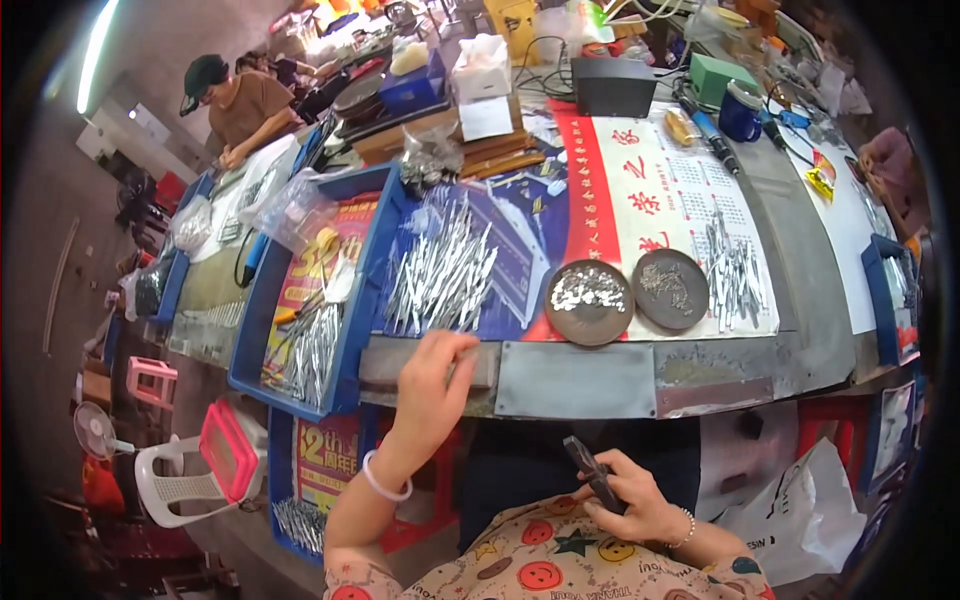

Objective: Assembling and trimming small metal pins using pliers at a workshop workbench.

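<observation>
My left hand (pixel 432 385) is over the table's front edge, just below a pile of slender silvery metal pieces (pixel 445 270) on a blue printed sheet. Its fingers are loosely bent, the thumb a little apart, with nothing visible between them. Low in front of my body, my right hand (pixel 640 505) grips a dark hand tool (pixel 590 472) that looks like pliers; its head points up and left. Two round brown dishes stand to the right: the left dish (pixel 590 335) bears small shiny flat pieces (pixel 588 288), the other dish (pixel 668 322) tiny dark grey parts (pixel 668 285).
A blue tray (pixel 375 260) with more metal pieces stands left of the pile. More slender pieces (pixel 735 275) lie right of the dishes on a calendar sheet (pixel 690 180). A dark box (pixel 613 88) and blue mug (pixel 740 112) stand behind. Another person (pixel 235 110) sits far left.
</observation>
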`<state>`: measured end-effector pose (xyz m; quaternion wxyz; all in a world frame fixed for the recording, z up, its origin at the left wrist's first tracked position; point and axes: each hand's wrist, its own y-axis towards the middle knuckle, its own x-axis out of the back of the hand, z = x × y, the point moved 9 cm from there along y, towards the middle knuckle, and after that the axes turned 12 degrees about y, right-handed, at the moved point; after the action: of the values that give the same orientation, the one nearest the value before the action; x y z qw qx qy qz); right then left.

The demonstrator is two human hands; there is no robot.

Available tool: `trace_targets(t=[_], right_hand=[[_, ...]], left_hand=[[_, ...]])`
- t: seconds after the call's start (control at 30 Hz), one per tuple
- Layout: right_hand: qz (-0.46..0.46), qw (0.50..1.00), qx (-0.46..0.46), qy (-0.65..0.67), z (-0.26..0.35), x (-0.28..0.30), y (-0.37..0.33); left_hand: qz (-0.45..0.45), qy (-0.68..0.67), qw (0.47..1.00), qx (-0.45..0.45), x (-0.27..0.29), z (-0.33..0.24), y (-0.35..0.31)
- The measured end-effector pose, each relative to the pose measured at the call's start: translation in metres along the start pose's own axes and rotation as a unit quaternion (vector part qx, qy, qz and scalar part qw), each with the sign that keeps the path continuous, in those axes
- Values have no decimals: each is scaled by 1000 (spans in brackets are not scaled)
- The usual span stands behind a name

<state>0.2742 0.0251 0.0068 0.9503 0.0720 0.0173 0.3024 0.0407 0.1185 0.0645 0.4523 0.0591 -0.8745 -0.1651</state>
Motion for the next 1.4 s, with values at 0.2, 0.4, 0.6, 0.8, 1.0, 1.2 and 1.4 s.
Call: trace_targets(t=[0.2,0.4,0.6,0.8,1.0,1.2,1.4], right_hand=[[-68,998,-10,-9,1,27,-15],[-90,995,-46,27,-4,37,-4],[-6,1000,25,5,4,19,17],[27,998,-52,15,-1,-2,23],[36,997,-12,-60,-2,-10,35],[35,996,-46,-75,0,-20,57],[53,981,15,-185,21,-21,90]], left_hand=[[-16,283,959,-11,-58,30,57],[12,306,952,-6,-76,46,63],[32,337,941,-16,-82,44,64],[-56,168,984,-10,-45,22,58],[-95,-247,964,37,-12,20,15],[-99,-433,892,87,-40,40,-23],[-86,-510,854,50,-52,47,-30]])
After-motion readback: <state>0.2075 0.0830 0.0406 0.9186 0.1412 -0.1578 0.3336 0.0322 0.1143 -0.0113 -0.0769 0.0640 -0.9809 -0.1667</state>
